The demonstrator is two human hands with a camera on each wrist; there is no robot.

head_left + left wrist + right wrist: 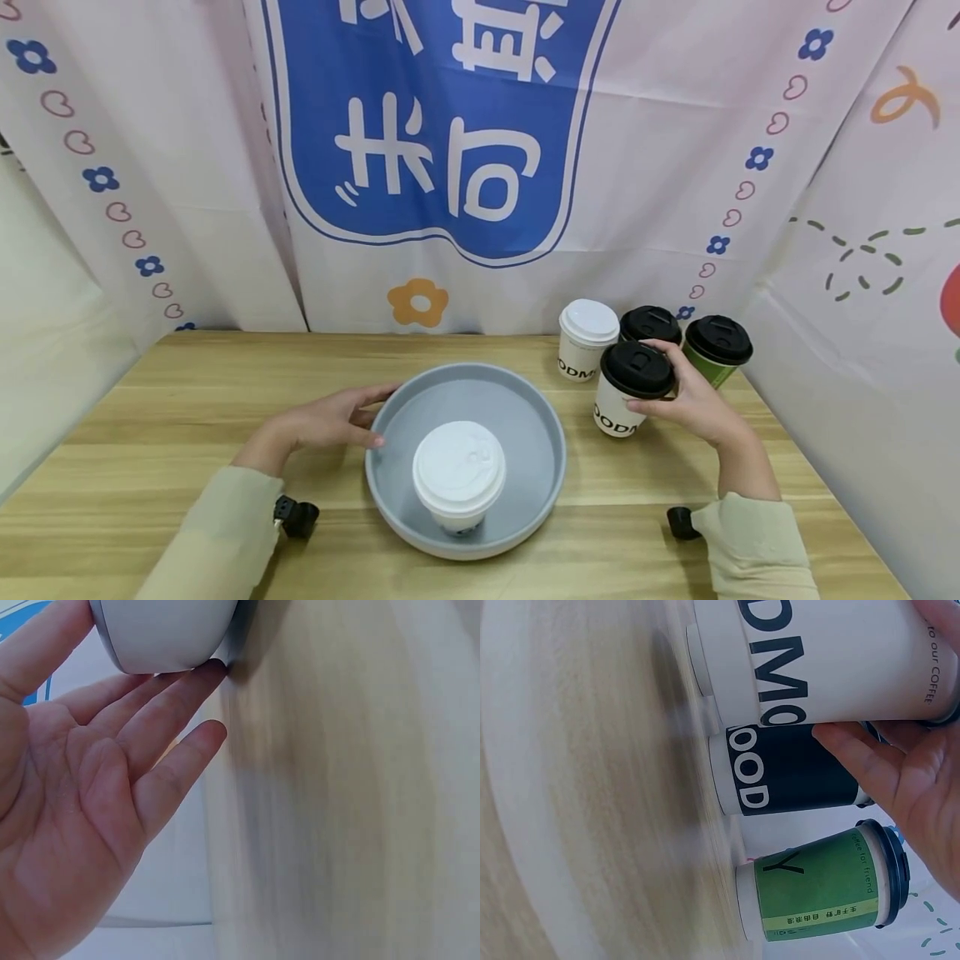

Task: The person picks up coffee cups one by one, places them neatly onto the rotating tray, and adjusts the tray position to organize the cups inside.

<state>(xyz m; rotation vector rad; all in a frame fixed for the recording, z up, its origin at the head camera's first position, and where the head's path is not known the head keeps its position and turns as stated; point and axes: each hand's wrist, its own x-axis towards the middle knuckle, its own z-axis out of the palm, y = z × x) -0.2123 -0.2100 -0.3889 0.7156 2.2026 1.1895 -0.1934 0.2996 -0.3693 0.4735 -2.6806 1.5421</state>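
My left hand [330,421] holds the left rim of a round grey tray [536,417], thumb at the rim and fingers against the outer wall. Its palm [67,802] faces the left wrist camera. A white paper cup with a white lid [459,467] stands in the tray. At the right, my right hand [697,400] grips a white paper cup with a black lid [618,408], its thumb and fingers around the upper part. Dark lettering on that cup [840,660] shows in the right wrist view. Whether its base touches the table cannot be told.
Behind the gripped cup stand a white-lidded cup [581,350], a dark-sleeved cup with a black lid [651,321] and a green cup with a black lid [817,885]. A printed cloth [645,167] hangs at the back of the wooden table [225,375].
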